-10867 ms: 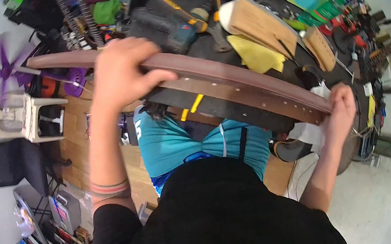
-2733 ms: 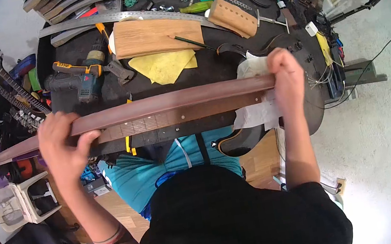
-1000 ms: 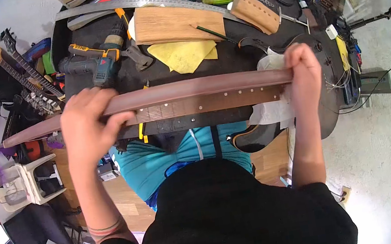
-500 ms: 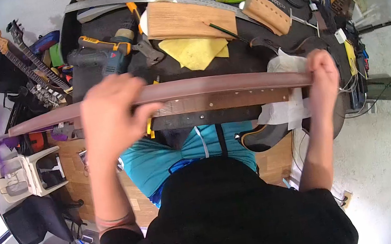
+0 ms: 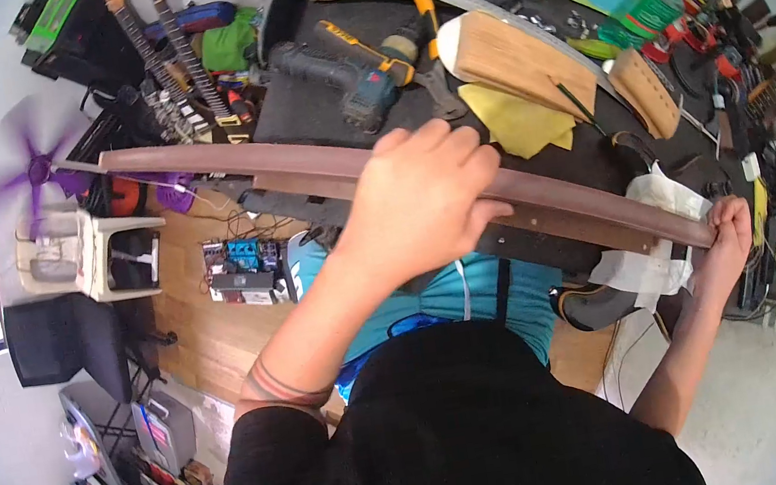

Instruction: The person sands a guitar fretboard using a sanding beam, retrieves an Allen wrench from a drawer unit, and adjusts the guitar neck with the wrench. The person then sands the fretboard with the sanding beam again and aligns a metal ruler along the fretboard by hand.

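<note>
A long reddish-brown beam with a smooth, slightly rounded top lies lengthwise over a brown guitar fretboard with small pale dots. My left hand is wrapped over the beam near its middle, thumb on the near side and fingers over the far side. At the beam's right end, my right hand grips it with curled fingers. White masking paper covers part of the dark guitar body below the right end. The beam hides much of the fretboard.
On the dark bench lie a cordless drill, yellow sandpaper, a wooden block, a pencil and a drilled wooden piece. A purple fan spins close to the beam's left end. A white stool stands at left.
My left hand has moved rightward along the beam, from its left part to near its middle. My right hand stays at the right end. The head view has turned, so everything looks tilted.
</note>
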Available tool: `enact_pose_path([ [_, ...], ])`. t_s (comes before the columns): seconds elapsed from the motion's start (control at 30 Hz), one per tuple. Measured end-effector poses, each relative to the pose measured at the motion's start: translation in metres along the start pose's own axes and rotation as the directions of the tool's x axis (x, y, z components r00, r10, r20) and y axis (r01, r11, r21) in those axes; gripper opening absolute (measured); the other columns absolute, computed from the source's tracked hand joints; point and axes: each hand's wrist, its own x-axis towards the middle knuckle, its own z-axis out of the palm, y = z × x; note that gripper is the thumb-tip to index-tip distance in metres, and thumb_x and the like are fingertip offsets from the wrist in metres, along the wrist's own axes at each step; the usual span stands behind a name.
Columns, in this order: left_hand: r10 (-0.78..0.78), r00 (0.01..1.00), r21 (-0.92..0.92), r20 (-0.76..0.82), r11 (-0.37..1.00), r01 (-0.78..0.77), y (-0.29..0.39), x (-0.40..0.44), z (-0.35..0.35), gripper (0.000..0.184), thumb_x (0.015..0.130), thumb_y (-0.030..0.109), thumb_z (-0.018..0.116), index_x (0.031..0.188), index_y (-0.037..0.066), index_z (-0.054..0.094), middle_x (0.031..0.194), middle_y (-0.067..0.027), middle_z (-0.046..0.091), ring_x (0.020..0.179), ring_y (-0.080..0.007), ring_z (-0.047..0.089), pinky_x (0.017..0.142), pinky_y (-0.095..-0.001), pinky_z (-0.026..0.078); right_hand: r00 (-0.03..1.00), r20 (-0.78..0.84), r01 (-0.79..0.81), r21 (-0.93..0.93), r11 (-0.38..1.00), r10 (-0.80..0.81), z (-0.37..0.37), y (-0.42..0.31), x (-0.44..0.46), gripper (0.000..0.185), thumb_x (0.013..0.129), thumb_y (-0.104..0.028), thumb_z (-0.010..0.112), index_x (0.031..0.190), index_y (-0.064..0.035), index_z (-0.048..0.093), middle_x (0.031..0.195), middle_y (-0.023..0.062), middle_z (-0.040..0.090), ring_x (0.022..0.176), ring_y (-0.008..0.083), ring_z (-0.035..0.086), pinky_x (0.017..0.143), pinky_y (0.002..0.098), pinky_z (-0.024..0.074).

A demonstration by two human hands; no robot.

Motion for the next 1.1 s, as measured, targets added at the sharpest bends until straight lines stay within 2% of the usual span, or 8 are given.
enact_pose_path([
  [0.13, -0.053, 0.997, 0.044, 0.055, 0.998, 0.051, -0.045, -0.025, -0.034, 0.049, 0.078, 0.053, 0.087, 0.093, 0.010, 0.069, 0.090, -0.0077, 0.062, 0.089, -0.0343, 0.066, 0.074, -0.0469, 0.050, 0.980, 0.177, 0.106, -0.073, 0.992, -0.092, 0.072, -0.022, -0.033, 0.021, 0.091, 0.009, 0.046, 0.087, -0.0103, 0.041, 0.091, 0.0017, 0.045, 0.086, 0.0131, 0.041, 0.080, 0.0267, 0.0343],
  [0.23, -0.048, 0.998, 0.065, 0.050, 0.997, 0.045, -0.023, -0.012, -0.025, 0.041, 0.076, 0.042, 0.089, 0.092, 0.011, 0.068, 0.091, -0.0063, 0.062, 0.092, -0.0315, 0.066, 0.076, -0.0467, 0.052, 0.987, 0.151, 0.058, -0.080, 0.995, -0.046, 0.058, -0.028, -0.029, 0.021, 0.092, 0.009, 0.045, 0.087, -0.0108, 0.041, 0.091, 0.0010, 0.045, 0.085, 0.0127, 0.041, 0.079, 0.0263, 0.0338],
  [0.33, -0.011, 1.000, 0.000, -0.016, 1.000, 0.011, 0.012, 0.004, 0.006, 0.047, 0.080, 0.050, 0.088, 0.095, 0.010, 0.069, 0.093, -0.0078, 0.063, 0.092, -0.0331, 0.067, 0.077, -0.0460, 0.051, 1.000, 0.023, -0.007, -0.048, 0.999, 0.008, 0.012, -0.012, -0.009, 0.017, 0.097, 0.004, 0.050, 0.090, -0.0102, 0.044, 0.091, 0.0007, 0.045, 0.086, 0.0128, 0.042, 0.080, 0.0271, 0.0347],
  [0.57, -0.028, 0.998, 0.088, 0.047, 0.996, 0.024, -0.030, -0.023, -0.027, 0.052, 0.074, 0.053, 0.090, 0.089, 0.008, 0.071, 0.087, -0.0085, 0.063, 0.082, -0.0348, 0.064, 0.071, -0.0458, 0.049, 0.980, 0.180, 0.112, -0.121, 0.986, -0.089, 0.071, -0.036, -0.047, 0.020, 0.091, 0.010, 0.044, 0.087, -0.0097, 0.048, 0.091, -0.0002, 0.049, 0.083, 0.0102, 0.044, 0.074, 0.0258, 0.0354],
  [0.7, 0.043, 0.999, 0.087, -0.011, 0.995, -0.042, 0.019, -0.004, 0.009, 0.053, 0.073, 0.051, 0.092, 0.101, 0.010, 0.074, 0.095, -0.0067, 0.064, 0.090, -0.0325, 0.064, 0.075, -0.0449, 0.048, 0.999, -0.028, 0.024, -0.082, 0.996, -0.027, 0.021, -0.025, -0.025, 0.019, 0.089, 0.009, 0.045, 0.086, -0.0096, 0.048, 0.091, 0.0002, 0.050, 0.081, 0.0115, 0.044, 0.073, 0.0271, 0.0370],
  [0.83, 0.020, 1.000, 0.156, 0.012, 0.987, -0.022, -0.022, -0.029, -0.018, 0.054, 0.070, 0.050, 0.093, 0.104, 0.010, 0.077, 0.094, -0.0075, 0.065, 0.088, -0.0333, 0.065, 0.075, -0.0454, 0.050, 0.995, 0.067, 0.081, -0.178, 0.981, -0.070, 0.053, -0.021, -0.049, 0.014, 0.090, 0.006, 0.047, 0.087, -0.0068, 0.048, 0.091, 0.0009, 0.051, 0.084, 0.0126, 0.047, 0.078, 0.0270, 0.0396],
  [0.87, 0.008, 0.999, 0.160, 0.042, 0.987, -0.015, -0.038, -0.039, -0.025, 0.053, 0.070, 0.049, 0.094, 0.104, 0.010, 0.078, 0.094, -0.0072, 0.066, 0.086, -0.0335, 0.066, 0.075, -0.0458, 0.050, 0.966, 0.205, 0.167, -0.020, 0.986, -0.159, 0.072, -0.032, -0.056, 0.013, 0.090, 0.007, 0.047, 0.088, -0.0056, 0.048, 0.091, 0.0010, 0.051, 0.086, 0.0134, 0.048, 0.080, 0.0268, 0.0402],
  [1.1, 0.102, 0.995, 0.146, 0.011, 0.984, -0.103, 0.012, -0.012, 0.002, 0.058, 0.073, 0.047, 0.092, 0.120, 0.014, 0.079, 0.097, -0.0055, 0.067, 0.088, -0.0299, 0.065, 0.076, -0.0453, 0.050, 0.999, -0.042, -0.008, -0.055, 0.998, 0.006, 0.024, -0.031, -0.044, 0.020, 0.089, 0.011, 0.043, 0.086, -0.0083, 0.049, 0.089, 0.0003, 0.051, 0.083, 0.0104, 0.045, 0.076, 0.0254, 0.0362],
])
